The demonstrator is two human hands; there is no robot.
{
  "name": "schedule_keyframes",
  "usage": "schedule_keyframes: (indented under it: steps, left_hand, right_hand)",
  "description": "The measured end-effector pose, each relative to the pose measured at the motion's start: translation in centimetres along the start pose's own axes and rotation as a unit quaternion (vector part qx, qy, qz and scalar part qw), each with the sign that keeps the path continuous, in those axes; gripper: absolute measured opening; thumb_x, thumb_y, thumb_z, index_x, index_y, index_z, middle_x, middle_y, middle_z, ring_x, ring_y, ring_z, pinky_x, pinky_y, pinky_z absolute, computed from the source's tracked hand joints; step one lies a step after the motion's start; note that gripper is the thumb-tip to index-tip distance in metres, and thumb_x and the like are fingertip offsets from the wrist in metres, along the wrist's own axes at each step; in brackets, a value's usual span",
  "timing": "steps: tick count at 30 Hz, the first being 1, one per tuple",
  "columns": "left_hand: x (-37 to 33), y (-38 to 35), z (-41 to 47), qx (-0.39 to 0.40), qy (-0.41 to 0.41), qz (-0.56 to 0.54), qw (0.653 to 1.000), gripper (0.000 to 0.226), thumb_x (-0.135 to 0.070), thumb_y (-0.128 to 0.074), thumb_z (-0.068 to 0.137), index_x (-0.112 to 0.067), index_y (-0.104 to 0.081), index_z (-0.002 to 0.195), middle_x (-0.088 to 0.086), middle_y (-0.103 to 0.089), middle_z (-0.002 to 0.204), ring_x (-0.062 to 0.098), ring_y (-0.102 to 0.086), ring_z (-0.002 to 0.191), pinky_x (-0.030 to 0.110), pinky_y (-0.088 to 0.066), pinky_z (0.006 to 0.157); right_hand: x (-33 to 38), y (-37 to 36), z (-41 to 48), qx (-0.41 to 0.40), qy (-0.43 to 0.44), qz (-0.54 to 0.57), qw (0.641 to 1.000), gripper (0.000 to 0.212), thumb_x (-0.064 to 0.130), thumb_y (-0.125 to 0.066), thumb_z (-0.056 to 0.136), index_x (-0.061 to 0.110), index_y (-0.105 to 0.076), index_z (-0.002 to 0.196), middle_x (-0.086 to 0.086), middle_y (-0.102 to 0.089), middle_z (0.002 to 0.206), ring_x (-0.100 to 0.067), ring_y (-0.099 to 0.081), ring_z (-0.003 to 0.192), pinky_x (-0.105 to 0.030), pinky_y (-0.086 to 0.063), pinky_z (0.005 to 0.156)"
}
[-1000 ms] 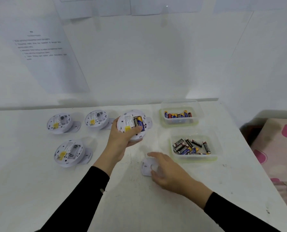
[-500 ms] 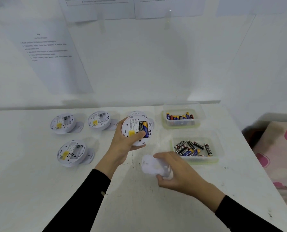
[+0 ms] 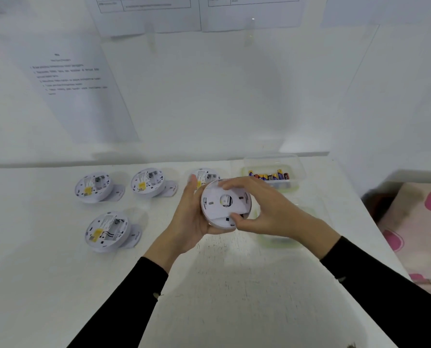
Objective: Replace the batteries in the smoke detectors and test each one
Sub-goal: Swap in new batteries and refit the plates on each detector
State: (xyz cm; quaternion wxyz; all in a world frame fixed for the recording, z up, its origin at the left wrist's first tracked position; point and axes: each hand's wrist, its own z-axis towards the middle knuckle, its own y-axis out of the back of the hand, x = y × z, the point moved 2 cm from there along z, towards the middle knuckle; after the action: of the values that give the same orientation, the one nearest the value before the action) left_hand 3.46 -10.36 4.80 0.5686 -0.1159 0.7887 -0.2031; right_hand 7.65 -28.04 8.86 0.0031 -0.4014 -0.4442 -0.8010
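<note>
Left hand (image 3: pixel 189 222): cupped under and around the left side of a round white plastic smoke detector (image 3: pixel 220 225), fingers curled behind its rim and thumb raised along its upper left edge. Right hand (image 3: pixel 269 212): fingers spread across the top of the flat white back plate (image 3: pixel 213 199) seated on the detector, thumb pressed at the plate's lower edge, so the plate is pinched between them. The plate is a smooth disc with a central round hole and small slots. The unit is held clear of the tabletop (image 3: pixel 222 285), above its middle toward the far edge.

Four more detectors lie back-up. Two sit in a row along the far edge, the far-left detector (image 3: pixel 94 187) and the second detector (image 3: pixel 148 182). The third detector (image 3: pixel 205 175) is partly hidden behind the left hand. The near-left detector (image 3: pixel 106 231) lies closer in. Yellow labels and open battery bays show on the three in clear view, each with a flat white plate under its right side.

At the far right corner stands a clear plastic tub (image 3: pixel 298 169) holding cylindrical batteries (image 3: pixel 269 176). A second tub (image 3: pixel 272 241) near the right edge is mostly covered by the right hand; contents cannot be seen.

The tabletop is white, matt and scuffed with dark specks. Its near half offers open room.
</note>
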Motion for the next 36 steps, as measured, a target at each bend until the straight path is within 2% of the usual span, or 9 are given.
schedule_keyframes:
  steps: [2,5,7,10,13,15,21,29,36]
  left_hand:
    - [0.1,0.2,0.0,0.025,-0.012,0.007,1.0,0.047,-0.031,-0.051,0.094,-0.019,-0.05,0.14,0.017,-0.06,0.136,0.039,-0.062,0.118,0.054,-0.057,0.086]
    - [0.5,0.7,0.1,0.026,-0.027,0.009,0.999,0.063,-0.004,-0.053,0.084,-0.02,-0.043,0.144,0.017,-0.058,0.138,0.039,-0.063,0.117,0.051,-0.058,0.083]
    - [0.8,1.0,0.3,0.018,-0.031,0.016,0.999,0.065,-0.004,-0.055,0.083,-0.022,-0.042,0.144,0.015,-0.057,0.139,0.038,-0.064,0.116,0.049,-0.059,0.083]
    - [1.1,1.2,0.5,0.009,-0.024,0.025,0.999,0.064,-0.004,-0.059,0.082,-0.024,-0.044,0.141,0.013,-0.055,0.14,0.039,-0.063,0.117,0.05,-0.059,0.082]
    - [1.2,1.2,0.5,0.017,-0.025,0.042,0.999,0.063,-0.003,-0.06,0.083,-0.026,-0.046,0.14,0.012,-0.055,0.141,0.037,-0.063,0.118,0.05,-0.059,0.082]
    - [1.2,1.4,0.5,0.024,-0.03,0.048,0.998,0.064,-0.003,-0.061,0.085,-0.027,-0.046,0.143,0.011,-0.053,0.143,0.036,-0.061,0.121,0.051,-0.058,0.084]
    - [1.1,1.6,0.6,0.017,-0.043,0.041,0.998,0.063,-0.011,-0.06,0.091,-0.023,-0.04,0.149,0.012,-0.051,0.146,0.038,-0.056,0.127,0.056,-0.055,0.091]
    - [1.2,1.2,0.5,-0.008,-0.053,0.038,0.998,0.054,-0.022,-0.057,0.098,-0.021,-0.04,0.149,0.013,-0.054,0.143,0.038,-0.059,0.124,0.052,-0.056,0.091]
    - [1.4,1.2,0.4,0.005,-0.058,0.017,0.998,0.068,-0.006,-0.058,0.087,-0.023,-0.038,0.149,0.006,-0.056,0.142,0.031,-0.059,0.125,0.045,-0.057,0.091]
  right_hand:
    - [-0.1,0.3,0.3,0.018,-0.018,0.012,1.0,0.056,0.025,-0.073,0.081,0.029,-0.048,0.131,0.021,-0.05,0.13,-0.002,-0.044,0.124,-0.018,-0.038,0.101]
    - [-0.3,0.5,0.4,0.021,-0.041,0.063,0.997,0.06,0.022,-0.074,0.082,0.028,-0.046,0.135,0.025,-0.045,0.133,0.007,-0.04,0.126,-0.005,-0.032,0.099]
    - [-0.8,0.3,0.6,-0.003,-0.095,0.157,0.983,0.06,0.031,-0.073,0.084,0.034,-0.044,0.136,0.023,-0.047,0.136,0.006,-0.042,0.128,-0.01,-0.036,0.102]
    - [-2.3,-0.2,1.0,-0.063,-0.24,0.302,0.92,0.046,0.041,-0.062,0.09,0.032,-0.051,0.134,0.009,-0.062,0.126,-0.007,-0.06,0.115,-0.029,-0.05,0.097]
    - [-3.2,-0.7,1.2,-0.027,-0.332,0.418,0.845,0.036,0.029,-0.057,0.095,0.016,-0.06,0.128,-0.006,-0.07,0.114,-0.017,-0.068,0.098,-0.032,-0.057,0.079]
    - [-3.3,-0.8,1.3,-0.017,-0.332,0.455,0.826,0.031,0.023,-0.055,0.096,0.01,-0.064,0.123,-0.011,-0.07,0.115,-0.02,-0.067,0.096,-0.032,-0.058,0.075]
    - [-4.1,-0.7,1.7,-0.042,-0.335,0.514,0.788,0.031,0.009,-0.059,0.093,0.008,-0.062,0.124,-0.013,-0.068,0.114,-0.026,-0.066,0.096,-0.037,-0.059,0.08]
    - [-4.3,-0.7,1.7,-0.055,-0.336,0.518,0.785,0.032,0.002,-0.059,0.092,0.014,-0.061,0.121,-0.012,-0.068,0.105,-0.025,-0.066,0.087,-0.038,-0.06,0.076]
    - [-4.5,-0.9,1.9,-0.061,-0.341,0.528,0.775,0.029,0.004,-0.062,0.09,0.016,-0.062,0.117,-0.011,-0.068,0.104,-0.026,-0.066,0.086,-0.042,-0.058,0.079]
